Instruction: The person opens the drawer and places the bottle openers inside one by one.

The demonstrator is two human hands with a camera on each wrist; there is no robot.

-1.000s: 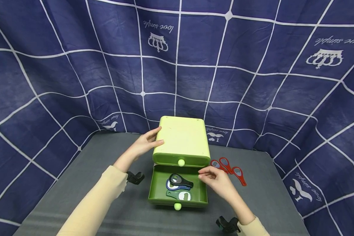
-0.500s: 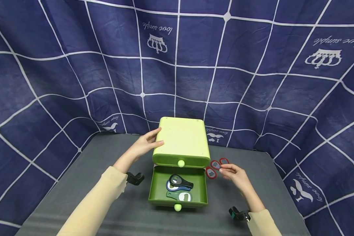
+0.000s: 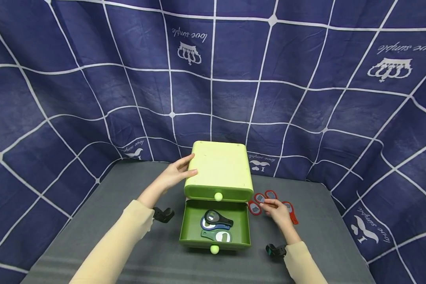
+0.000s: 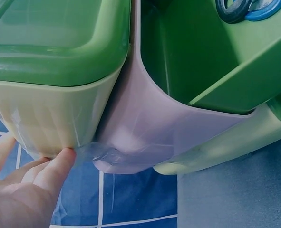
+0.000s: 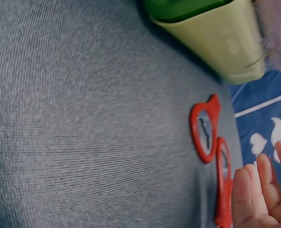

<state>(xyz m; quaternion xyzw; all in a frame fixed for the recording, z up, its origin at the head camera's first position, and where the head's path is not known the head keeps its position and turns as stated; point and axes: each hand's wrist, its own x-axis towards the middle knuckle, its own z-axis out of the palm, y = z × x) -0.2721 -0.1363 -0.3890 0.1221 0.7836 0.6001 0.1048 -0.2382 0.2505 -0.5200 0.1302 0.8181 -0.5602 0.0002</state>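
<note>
A small stacked drawer box [image 3: 221, 163] with a lime-yellow top stands on the grey table. My left hand [image 3: 172, 173] touches its top left side, fingertips and thumb against the wall; the left wrist view shows the left fingers [image 4: 59, 166] on the yellow casing. In the pulled-out green drawer [image 3: 189, 221] lie a black bottle opener [image 3: 221, 219], a blue one [image 3: 221, 227] and a green one [image 3: 208, 234]. My right hand [image 3: 280, 213] hovers by several red bottle openers [image 3: 255, 208], its fingers fairly straight in the right wrist view, with nothing visibly held.
The upper drawer, with a round knob [image 3: 218, 196], is closed. Another knob [image 3: 214, 249] sits on the pulled-out drawer's front. One red bottle opener [image 3: 294, 217] lies partly behind the right hand. Blue cloth [image 3: 213, 94] with white lines hangs behind the table [image 3: 156, 252].
My right hand has moved from the drawer's right edge rightward to the red bottle openers, then slightly back left. My left hand and the drawer have stayed in place.
</note>
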